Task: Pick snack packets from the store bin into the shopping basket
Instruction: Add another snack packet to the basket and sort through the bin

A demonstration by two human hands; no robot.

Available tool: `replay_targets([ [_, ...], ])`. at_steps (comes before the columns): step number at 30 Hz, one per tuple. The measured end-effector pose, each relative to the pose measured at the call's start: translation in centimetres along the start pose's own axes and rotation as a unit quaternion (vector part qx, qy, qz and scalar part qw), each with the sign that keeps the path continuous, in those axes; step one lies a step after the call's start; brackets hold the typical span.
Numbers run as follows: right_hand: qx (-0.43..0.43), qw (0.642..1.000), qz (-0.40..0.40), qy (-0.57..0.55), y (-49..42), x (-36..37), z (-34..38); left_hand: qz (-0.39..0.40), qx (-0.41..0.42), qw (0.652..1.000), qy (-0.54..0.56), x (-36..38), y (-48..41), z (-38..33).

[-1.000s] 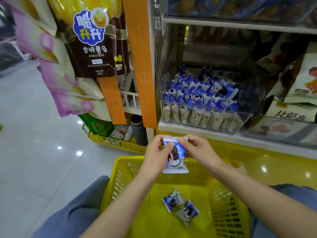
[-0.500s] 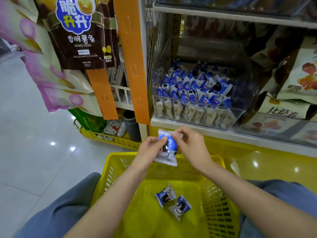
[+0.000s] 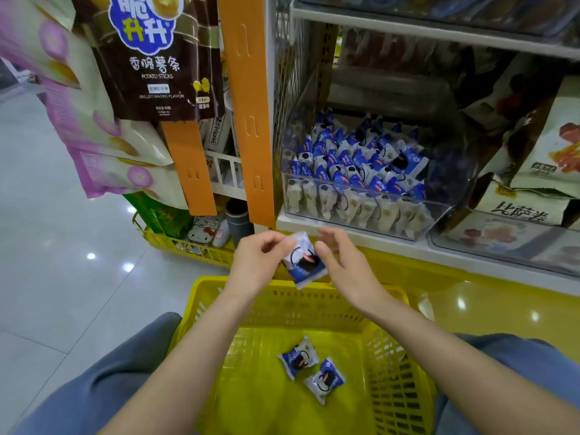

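A small blue-and-white snack packet (image 3: 304, 262) hangs over the far rim of the yellow shopping basket (image 3: 219, 284). My left hand (image 3: 257, 265) pinches the packet's upper left corner. Just to the right is my right hand (image 3: 345, 268), fingers loose and blurred, its thumb beside the packet's edge and gripping nothing. Two matching packets (image 3: 298, 356) (image 3: 324, 379) lie on the basket floor. The clear store bin (image 3: 354, 215) on the shelf above holds several more of them (image 3: 354, 161).
Brown potato-stick bags (image 3: 150, 58) and an orange hanging strip (image 3: 248, 105) hang at the left of the shelf. Another yellow basket (image 3: 188, 246) sits on the floor behind. Large snack bags (image 3: 549, 152) and a second clear bin (image 3: 502, 243) fill the shelf's right side.
Both hands pinched the packet before; now my right hand's fingers have come off it and only my left hand holds it. The packet has tilted.
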State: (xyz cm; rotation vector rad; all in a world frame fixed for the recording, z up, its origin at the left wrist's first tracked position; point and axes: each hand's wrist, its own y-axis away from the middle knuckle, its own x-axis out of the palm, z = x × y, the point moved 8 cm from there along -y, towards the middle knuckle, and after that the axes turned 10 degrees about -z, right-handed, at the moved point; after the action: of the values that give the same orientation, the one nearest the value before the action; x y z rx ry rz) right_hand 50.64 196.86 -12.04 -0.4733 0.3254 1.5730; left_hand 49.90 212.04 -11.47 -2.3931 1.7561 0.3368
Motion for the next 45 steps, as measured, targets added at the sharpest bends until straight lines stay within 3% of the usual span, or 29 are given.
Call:
replay_targets([
  [4, -0.081, 0.996, -0.004, -0.022, 0.0, -0.3, 1.6, 0.056, 0.057, 0.994, -0.076, 1.1, 0.7, -0.5],
  [12, -0.127, 0.991, -0.033, 0.015, 0.5, -1.0, 2.5, 0.081, -0.028, 0.996, -0.003, 1.6, 0.9, 0.2],
  [15, -0.092, 0.995, -0.031, 0.013, 0.5, -1.2, 1.9, 0.071, -0.022, 0.997, -0.015, 1.7, 0.9, 0.3],
  [19, -0.033, 0.995, -0.089, 0.015, -0.1, -2.2, 0.7, -0.025, 0.047, 0.993, -0.105, 0.9, 1.0, -0.3],
  [22, -0.027, 0.996, -0.085, 0.024, 0.1, -1.9, 0.4, -0.023, 0.088, 0.982, -0.164, 1.3, 1.5, -0.3],
  [26, -0.027, 0.995, -0.095, 0.028, 0.1, -1.8, 0.5, -0.013, 0.049, 0.980, -0.190, 1.8, 1.7, 1.0],
  [30, 0.019, 0.998, -0.040, -0.043, 0.0, -0.9, 0.4, 0.051, -0.095, 0.993, -0.042, 2.9, 2.0, 2.8],
  [33, 0.039, 0.995, 0.023, -0.092, 0.4, 0.3, 0.6, 0.060, -0.203, 0.974, 0.078, 3.4, 2.5, 3.7],
  [36, 0.015, 0.998, 0.042, -0.050, 0.6, 0.6, 0.8, 0.055, -0.255, 0.947, 0.189, 3.8, 2.8, 3.5],
  [39, -0.012, 1.000, 0.008, -0.014, 0.6, 0.0, 1.0, 0.076, -0.266, 0.928, 0.248, 4.3, 3.0, 3.1],
  [45, -0.017, 1.000, -0.015, -0.010, 0.4, -0.3, 0.9, 0.087, -0.203, 0.945, 0.243, 4.2, 2.9, 2.0],
])
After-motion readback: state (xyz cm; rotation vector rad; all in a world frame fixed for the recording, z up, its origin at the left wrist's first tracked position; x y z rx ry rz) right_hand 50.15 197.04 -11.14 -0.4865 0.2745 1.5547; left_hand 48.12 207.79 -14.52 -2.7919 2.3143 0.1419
